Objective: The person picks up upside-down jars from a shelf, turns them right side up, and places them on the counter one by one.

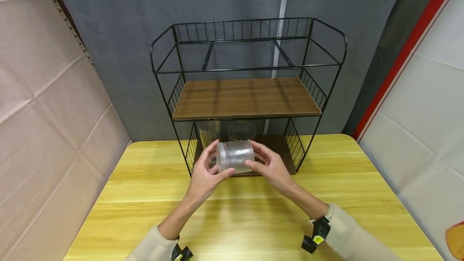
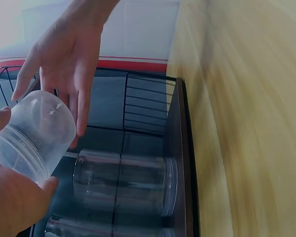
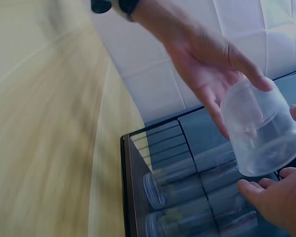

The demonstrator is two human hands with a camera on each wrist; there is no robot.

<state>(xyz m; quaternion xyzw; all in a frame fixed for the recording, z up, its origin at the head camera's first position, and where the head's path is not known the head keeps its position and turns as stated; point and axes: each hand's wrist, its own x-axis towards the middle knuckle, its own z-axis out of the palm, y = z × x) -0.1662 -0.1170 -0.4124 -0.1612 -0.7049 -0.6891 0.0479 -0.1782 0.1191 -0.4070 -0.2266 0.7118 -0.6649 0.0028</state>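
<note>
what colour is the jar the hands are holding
Clear, frosted plastic with no colour: the jar shows best in the head view, held between both hands.

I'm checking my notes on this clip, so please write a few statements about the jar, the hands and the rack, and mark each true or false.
1. Both hands hold the clear plastic jar. True.
2. The jar stands upright on the yellow table. False: it is held on its side above the table.
3. The rack's wooden middle shelf bears jars. False: it is bare.
4. More clear jars sit on the bottom shelf. True.
</note>
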